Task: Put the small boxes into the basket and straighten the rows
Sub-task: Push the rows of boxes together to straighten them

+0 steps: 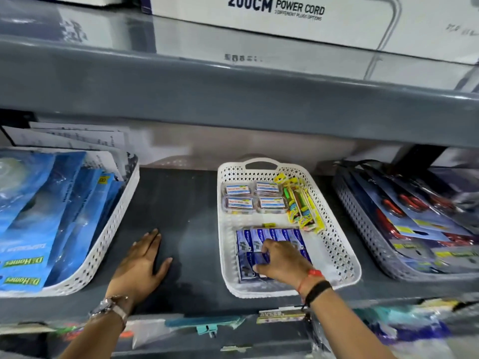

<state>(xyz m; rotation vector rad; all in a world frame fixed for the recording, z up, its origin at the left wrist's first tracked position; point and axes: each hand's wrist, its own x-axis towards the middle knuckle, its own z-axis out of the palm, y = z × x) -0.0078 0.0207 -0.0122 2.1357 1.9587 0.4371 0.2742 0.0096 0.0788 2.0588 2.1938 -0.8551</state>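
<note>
Blue small boxes (269, 244) lie in rows at the near end of the white basket (339, 257); the right hand (281, 263) seemingly pinches one with its fingers (261, 268). Left hand (141, 263) rests flat on the shelf (186, 208), fingers together.

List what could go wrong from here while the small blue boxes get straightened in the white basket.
1. The right hand presses on the blue boxes near the white basket's front; the basket might slide toward the shelf edge.
2. Nudging the rows could push them into the yellow packets close by.
3. The left hand lies flat on the shelf, not steadying the basket.
</note>
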